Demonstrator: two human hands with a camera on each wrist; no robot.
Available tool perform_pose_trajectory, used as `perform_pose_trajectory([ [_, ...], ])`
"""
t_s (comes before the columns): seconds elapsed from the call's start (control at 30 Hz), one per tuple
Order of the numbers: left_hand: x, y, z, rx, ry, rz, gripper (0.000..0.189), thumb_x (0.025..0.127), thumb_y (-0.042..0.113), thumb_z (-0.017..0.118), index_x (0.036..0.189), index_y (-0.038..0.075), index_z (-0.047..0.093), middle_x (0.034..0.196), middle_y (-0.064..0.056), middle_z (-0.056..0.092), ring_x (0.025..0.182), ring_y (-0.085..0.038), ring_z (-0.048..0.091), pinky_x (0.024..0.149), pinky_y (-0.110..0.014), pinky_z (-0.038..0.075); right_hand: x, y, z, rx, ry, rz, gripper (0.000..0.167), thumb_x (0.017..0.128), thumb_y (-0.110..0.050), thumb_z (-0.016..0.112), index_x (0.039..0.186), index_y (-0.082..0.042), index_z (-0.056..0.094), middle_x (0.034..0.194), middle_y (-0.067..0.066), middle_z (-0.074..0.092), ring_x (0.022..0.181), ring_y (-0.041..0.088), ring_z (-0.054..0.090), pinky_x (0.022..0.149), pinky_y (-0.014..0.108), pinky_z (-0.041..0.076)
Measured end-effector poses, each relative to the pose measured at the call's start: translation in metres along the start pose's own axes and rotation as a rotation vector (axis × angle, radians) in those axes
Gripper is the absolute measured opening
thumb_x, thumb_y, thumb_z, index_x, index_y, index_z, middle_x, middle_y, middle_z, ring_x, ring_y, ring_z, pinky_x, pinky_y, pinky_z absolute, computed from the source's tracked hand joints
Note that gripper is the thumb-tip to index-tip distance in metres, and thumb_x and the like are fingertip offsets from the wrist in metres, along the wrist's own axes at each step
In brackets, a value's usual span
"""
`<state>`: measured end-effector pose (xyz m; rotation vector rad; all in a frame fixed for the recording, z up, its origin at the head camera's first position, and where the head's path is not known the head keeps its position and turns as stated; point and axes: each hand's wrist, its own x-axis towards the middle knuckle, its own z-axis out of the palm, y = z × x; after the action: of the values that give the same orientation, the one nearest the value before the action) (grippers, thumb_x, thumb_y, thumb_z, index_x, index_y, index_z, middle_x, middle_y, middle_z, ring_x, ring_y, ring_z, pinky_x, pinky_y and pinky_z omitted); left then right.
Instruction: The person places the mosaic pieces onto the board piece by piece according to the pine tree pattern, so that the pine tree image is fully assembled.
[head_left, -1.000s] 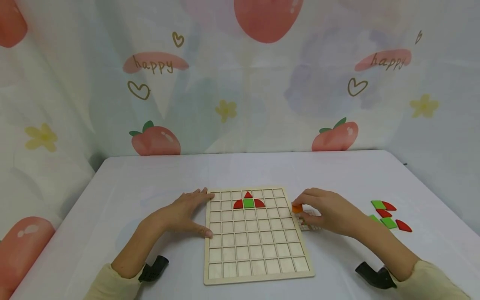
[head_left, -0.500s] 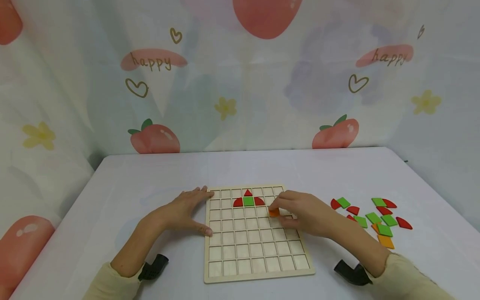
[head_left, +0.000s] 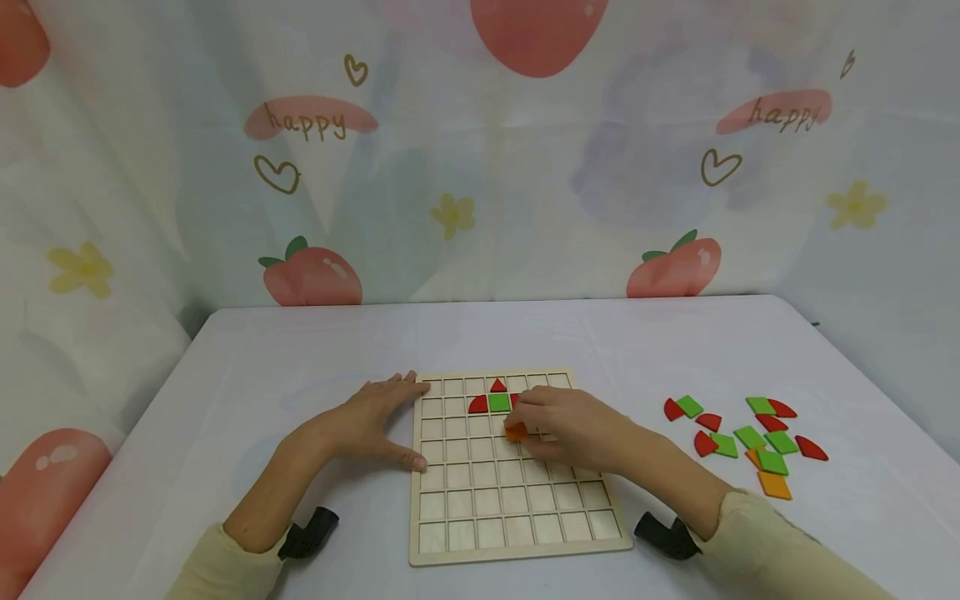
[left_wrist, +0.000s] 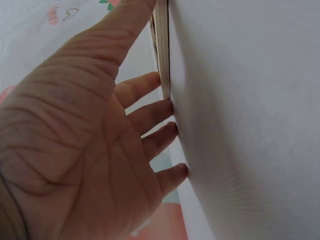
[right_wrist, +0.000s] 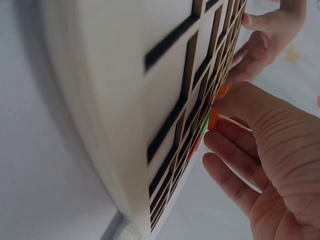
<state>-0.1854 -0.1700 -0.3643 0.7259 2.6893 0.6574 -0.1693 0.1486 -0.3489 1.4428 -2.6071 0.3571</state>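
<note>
A pale wooden grid board lies on the white table. Near its far edge sit a red triangle, a green square below it and a red quarter-circle on the left; another red piece on the right is partly covered by fingers. My right hand pinches an orange tile between thumb and fingers, just below the green square and low over the grid, as the right wrist view also shows. With fingers spread and fairly straight, my left hand touches the board's left edge.
Several loose tiles are scattered to the right of the board, among them a green square, a red quarter-circle and an orange square. A printed curtain hangs behind the table.
My right hand has carried the orange tile leftward from beside the board to over its upper middle. More loose tiles show on the right as the arm moved away. The left hand stays put.
</note>
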Motion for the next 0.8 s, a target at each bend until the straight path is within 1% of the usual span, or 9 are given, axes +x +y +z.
perform_pose_trajectory([
  [0.13, 0.001, 0.001, 0.000, 0.006, 0.000, 0.006, 0.109, 0.072, 0.052, 0.091, 0.157, 0.009, 0.039, 0.165, -0.020, 0.029, 0.155, -0.040, 0.022, 0.123, -0.063, 0.016, 0.005, 0.000, 0.002, -0.012, -0.019, 0.002, 0.016, 0.087, -0.007, 0.079, 0.100, -0.013, 0.074, 0.098, -0.003, 0.067, 0.087, 0.012, 0.063, 0.077, 0.026, 0.058],
  [0.33, 0.001, 0.002, -0.002, 0.012, 0.005, 0.019, 0.108, 0.072, 0.051, 0.091, 0.157, 0.008, 0.040, 0.165, -0.022, 0.030, 0.154, -0.041, 0.023, 0.123, -0.063, 0.017, 0.008, 0.001, 0.004, 0.010, -0.008, 0.005, 0.009, 0.088, -0.007, 0.080, 0.094, -0.012, 0.075, 0.094, -0.004, 0.066, 0.081, 0.008, 0.058, 0.074, 0.022, 0.055],
  [0.53, 0.000, 0.001, -0.003, 0.008, -0.004, 0.018, 0.108, 0.073, 0.050, 0.091, 0.157, 0.007, 0.039, 0.165, -0.023, 0.029, 0.154, -0.042, 0.022, 0.123, -0.064, 0.017, 0.011, 0.001, 0.006, 0.043, 0.005, 0.018, 0.008, 0.088, -0.008, 0.081, 0.096, -0.010, 0.079, 0.094, -0.003, 0.068, 0.082, 0.008, 0.062, 0.075, 0.021, 0.056],
  [0.8, -0.001, 0.002, 0.000, -0.002, -0.005, 0.009, 0.108, 0.072, 0.051, 0.091, 0.157, 0.008, 0.039, 0.165, -0.022, 0.029, 0.154, -0.041, 0.022, 0.123, -0.063, 0.016, 0.012, 0.002, 0.008, 0.081, -0.008, 0.057, 0.007, 0.089, -0.010, 0.081, 0.095, -0.011, 0.080, 0.090, -0.006, 0.063, 0.076, 0.004, 0.056, 0.069, 0.017, 0.052],
])
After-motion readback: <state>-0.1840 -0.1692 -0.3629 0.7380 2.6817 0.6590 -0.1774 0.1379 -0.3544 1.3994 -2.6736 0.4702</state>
